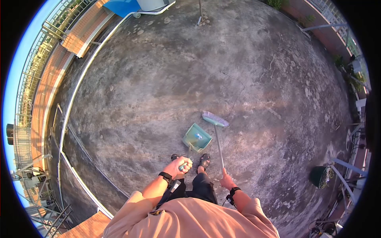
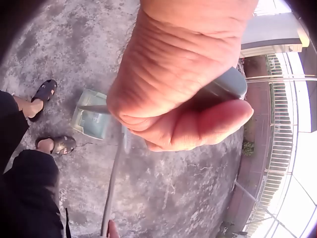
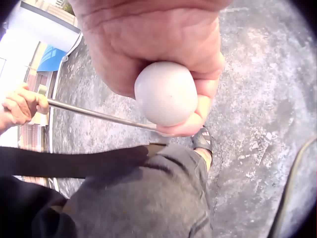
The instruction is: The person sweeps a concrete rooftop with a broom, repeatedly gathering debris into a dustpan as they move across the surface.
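Observation:
My left hand [image 1: 180,166] grips the upper end of a long-handled dustpan; its grey-green grip [image 2: 225,87] pokes out past the thumb in the left wrist view. The pale green dustpan [image 1: 203,145] rests on the floor just ahead of my feet, with a small bluish-white scrap [image 1: 198,135] in it. A broom's stick [image 1: 219,148] is held in my right hand [image 1: 227,181], fingers curled round its top. The white rounded end [image 3: 167,94] of that stick faces the right wrist camera. Beyond the dustpan, slightly right, the broom head [image 1: 215,119] lies with its pale purple bristles pointing away.
Stained concrete floor [image 1: 166,87] surrounds me. A white pipe [image 1: 75,95] runs along the left, near a brick ledge with railings. At the right stand a dark green plant pot [image 1: 318,177] and blue-grey metal struts [image 1: 349,167]. A thin post [image 1: 200,12] rises far ahead.

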A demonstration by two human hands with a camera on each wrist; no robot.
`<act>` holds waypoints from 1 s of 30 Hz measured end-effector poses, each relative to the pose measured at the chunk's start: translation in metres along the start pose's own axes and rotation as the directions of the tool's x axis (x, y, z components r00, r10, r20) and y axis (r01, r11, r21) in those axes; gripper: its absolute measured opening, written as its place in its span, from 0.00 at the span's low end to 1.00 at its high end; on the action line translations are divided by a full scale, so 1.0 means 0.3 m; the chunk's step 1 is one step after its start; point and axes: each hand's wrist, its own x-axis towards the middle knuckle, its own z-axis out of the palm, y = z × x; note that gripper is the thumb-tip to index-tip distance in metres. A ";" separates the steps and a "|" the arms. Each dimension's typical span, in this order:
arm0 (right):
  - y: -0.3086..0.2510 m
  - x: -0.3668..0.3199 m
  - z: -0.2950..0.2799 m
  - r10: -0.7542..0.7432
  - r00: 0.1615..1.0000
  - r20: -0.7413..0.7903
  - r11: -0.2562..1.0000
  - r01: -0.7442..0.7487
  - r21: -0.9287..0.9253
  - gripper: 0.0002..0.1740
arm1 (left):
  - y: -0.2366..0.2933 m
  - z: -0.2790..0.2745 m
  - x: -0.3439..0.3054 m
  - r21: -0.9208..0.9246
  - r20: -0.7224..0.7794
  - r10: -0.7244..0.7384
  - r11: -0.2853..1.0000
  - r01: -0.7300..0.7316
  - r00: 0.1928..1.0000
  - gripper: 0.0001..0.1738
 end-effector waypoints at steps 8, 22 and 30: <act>-0.171 -0.431 -0.080 0.078 0.973 0.217 0.886 -0.168 0.433 0.41 | 0.054 -0.083 -0.042 -0.016 0.059 0.001 1.000 0.000 0.998 0.13; -0.634 0.033 -0.553 -0.076 0.979 -0.190 0.929 0.138 0.342 0.34 | 0.026 -0.052 -0.075 -0.078 0.037 0.076 0.994 -0.073 0.996 0.11; -0.750 0.452 -0.763 -0.222 0.958 -0.180 0.957 0.249 0.147 0.38 | 0.002 -0.011 -0.082 -0.331 0.101 0.307 0.907 -0.259 0.947 0.13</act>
